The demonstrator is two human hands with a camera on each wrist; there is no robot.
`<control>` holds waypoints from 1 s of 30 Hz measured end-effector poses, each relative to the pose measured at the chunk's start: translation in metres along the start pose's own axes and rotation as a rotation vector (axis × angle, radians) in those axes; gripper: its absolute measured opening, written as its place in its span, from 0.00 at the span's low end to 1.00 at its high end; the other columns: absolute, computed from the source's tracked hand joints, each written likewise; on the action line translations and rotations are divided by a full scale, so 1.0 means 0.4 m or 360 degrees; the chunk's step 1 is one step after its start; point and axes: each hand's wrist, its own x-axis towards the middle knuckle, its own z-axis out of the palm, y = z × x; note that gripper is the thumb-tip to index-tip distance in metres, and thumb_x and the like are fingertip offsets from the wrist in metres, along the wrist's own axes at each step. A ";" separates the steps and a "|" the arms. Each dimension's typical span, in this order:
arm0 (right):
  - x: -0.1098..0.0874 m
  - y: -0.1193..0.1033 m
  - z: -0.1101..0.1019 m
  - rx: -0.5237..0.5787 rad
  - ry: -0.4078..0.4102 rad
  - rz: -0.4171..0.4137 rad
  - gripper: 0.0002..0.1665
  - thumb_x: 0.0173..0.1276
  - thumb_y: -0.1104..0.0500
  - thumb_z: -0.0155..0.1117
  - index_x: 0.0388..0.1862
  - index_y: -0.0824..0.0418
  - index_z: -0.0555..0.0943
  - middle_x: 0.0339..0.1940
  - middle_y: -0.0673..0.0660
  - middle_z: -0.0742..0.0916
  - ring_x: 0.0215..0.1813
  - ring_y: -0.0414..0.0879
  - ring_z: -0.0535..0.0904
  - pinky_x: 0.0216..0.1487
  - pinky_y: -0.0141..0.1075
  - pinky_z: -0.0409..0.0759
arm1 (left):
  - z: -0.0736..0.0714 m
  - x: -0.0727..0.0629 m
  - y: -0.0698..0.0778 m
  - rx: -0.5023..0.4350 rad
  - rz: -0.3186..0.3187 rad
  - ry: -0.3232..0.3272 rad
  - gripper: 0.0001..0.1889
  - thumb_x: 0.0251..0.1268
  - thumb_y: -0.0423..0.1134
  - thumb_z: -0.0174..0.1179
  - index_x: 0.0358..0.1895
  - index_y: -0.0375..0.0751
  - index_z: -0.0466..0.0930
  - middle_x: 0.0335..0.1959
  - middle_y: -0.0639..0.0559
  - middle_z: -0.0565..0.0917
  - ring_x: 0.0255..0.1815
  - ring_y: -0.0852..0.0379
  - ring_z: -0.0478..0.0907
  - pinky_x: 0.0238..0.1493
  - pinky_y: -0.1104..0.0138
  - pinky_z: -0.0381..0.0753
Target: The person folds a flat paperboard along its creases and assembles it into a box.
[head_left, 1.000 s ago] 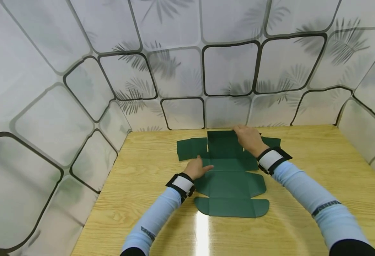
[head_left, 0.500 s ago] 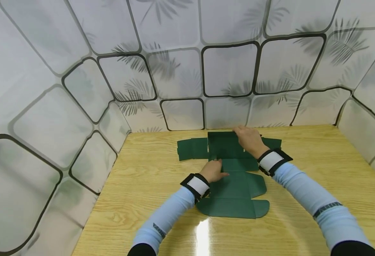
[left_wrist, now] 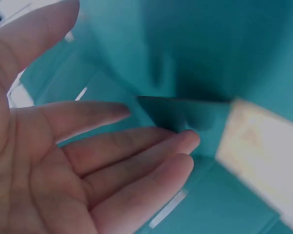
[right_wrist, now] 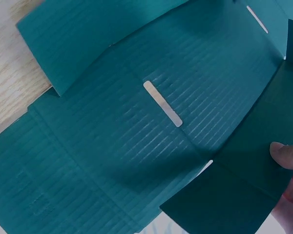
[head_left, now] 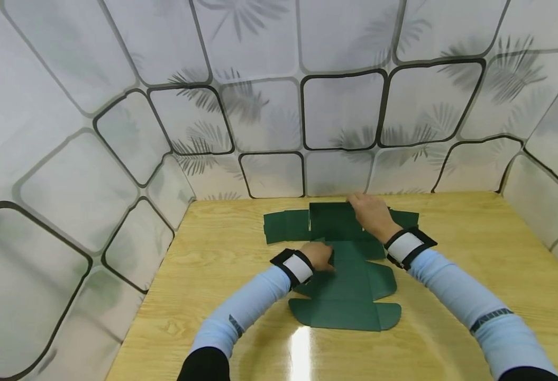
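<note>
A dark green flat box blank (head_left: 347, 286) of ribbed cardboard lies spread on the table, its far panel (head_left: 331, 219) standing up at the back. My right hand (head_left: 373, 218) holds that panel near its far edge; in the right wrist view the thumb (right_wrist: 285, 155) presses on its face, with fingers behind. My left hand (head_left: 318, 256) is over the left-middle part of the blank. Seen from the left wrist, its fingers (left_wrist: 136, 170) are loosely extended, tips right at a small raised flap (left_wrist: 188, 117). Part of the blank is hidden under the left hand.
The wooden table (head_left: 221, 275) carries the blank near its back edge. A patterned sheet (head_left: 274, 116) hangs close behind and along the sides. Side flaps (head_left: 285, 226) stick out left and right, and slots (right_wrist: 162, 104) pierce the cardboard.
My left hand has moved right, from the left edge of the blank further over it. The right hand keeps its hold on the far panel. The head view has tilted up slightly.
</note>
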 end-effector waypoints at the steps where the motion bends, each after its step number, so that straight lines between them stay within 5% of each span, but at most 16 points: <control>1: -0.002 -0.002 0.001 0.0005 -0.0014 0.0006 0.14 0.56 0.78 0.63 0.42 0.69 0.81 0.36 0.65 0.86 0.22 0.53 0.79 0.18 0.41 0.75 | 0.009 -0.001 0.003 0.0003 -0.0004 -0.0016 0.33 0.63 0.60 0.60 0.67 0.45 0.72 0.42 0.50 0.87 0.42 0.57 0.84 0.43 0.67 0.81; 4: -0.006 -0.004 0.002 -0.0005 -0.0045 0.0021 0.16 0.56 0.77 0.64 0.43 0.68 0.80 0.39 0.64 0.86 0.24 0.54 0.81 0.17 0.41 0.75 | 0.021 0.002 0.008 -0.0066 0.0004 -0.0098 0.37 0.68 0.63 0.51 0.75 0.51 0.59 0.47 0.49 0.86 0.46 0.55 0.83 0.47 0.66 0.80; 9: -0.012 -0.002 0.008 -0.0033 -0.0005 0.0020 0.16 0.54 0.78 0.66 0.41 0.68 0.80 0.37 0.63 0.85 0.27 0.54 0.81 0.17 0.42 0.74 | -0.001 -0.010 -0.026 -0.0452 0.0046 -0.0247 0.34 0.74 0.61 0.42 0.78 0.53 0.51 0.69 0.48 0.71 0.64 0.52 0.75 0.65 0.63 0.70; 14: -0.025 -0.004 0.012 -0.0038 0.0045 -0.0034 0.14 0.54 0.78 0.66 0.38 0.67 0.79 0.34 0.62 0.84 0.24 0.52 0.79 0.15 0.40 0.71 | -0.013 -0.056 -0.099 -0.0715 0.0207 -0.0334 0.31 0.77 0.57 0.39 0.78 0.55 0.49 0.69 0.45 0.71 0.57 0.49 0.78 0.62 0.61 0.72; 17: -0.035 -0.009 0.008 -0.0018 0.0079 -0.0069 0.14 0.54 0.79 0.65 0.37 0.67 0.79 0.33 0.62 0.84 0.22 0.51 0.78 0.15 0.39 0.71 | -0.030 -0.093 -0.157 -0.0841 0.0311 -0.0278 0.28 0.78 0.53 0.40 0.76 0.52 0.57 0.67 0.43 0.73 0.60 0.47 0.76 0.61 0.59 0.72; 21: -0.050 -0.017 0.002 -0.0002 0.0111 -0.0122 0.13 0.53 0.79 0.65 0.35 0.67 0.79 0.33 0.63 0.84 0.23 0.51 0.78 0.16 0.39 0.71 | -0.057 -0.140 -0.243 -0.1193 0.0236 0.0057 0.21 0.76 0.47 0.48 0.62 0.38 0.77 0.49 0.42 0.86 0.48 0.51 0.84 0.48 0.61 0.81; 24: -0.064 -0.024 0.003 -0.0030 0.0108 -0.0176 0.15 0.51 0.79 0.67 0.35 0.67 0.77 0.33 0.62 0.83 0.26 0.52 0.79 0.16 0.38 0.72 | -0.054 -0.159 -0.301 -0.1603 -0.0057 0.0492 0.19 0.75 0.45 0.51 0.48 0.32 0.84 0.28 0.43 0.88 0.27 0.56 0.85 0.31 0.65 0.81; 27: -0.080 -0.030 0.008 -0.0065 0.0107 -0.0236 0.17 0.49 0.78 0.70 0.35 0.67 0.76 0.34 0.63 0.83 0.30 0.54 0.81 0.17 0.38 0.75 | -0.022 -0.155 -0.340 -0.1912 -0.0415 0.0947 0.19 0.75 0.44 0.50 0.47 0.31 0.84 0.28 0.42 0.87 0.25 0.58 0.83 0.32 0.63 0.81; 30: -0.096 -0.034 0.014 -0.0085 0.0127 -0.0294 0.18 0.48 0.78 0.71 0.35 0.68 0.76 0.35 0.63 0.82 0.34 0.55 0.82 0.19 0.39 0.77 | 0.030 -0.134 -0.358 -0.2113 -0.0654 0.1158 0.19 0.77 0.41 0.47 0.53 0.31 0.81 0.36 0.41 0.87 0.32 0.60 0.82 0.41 0.61 0.82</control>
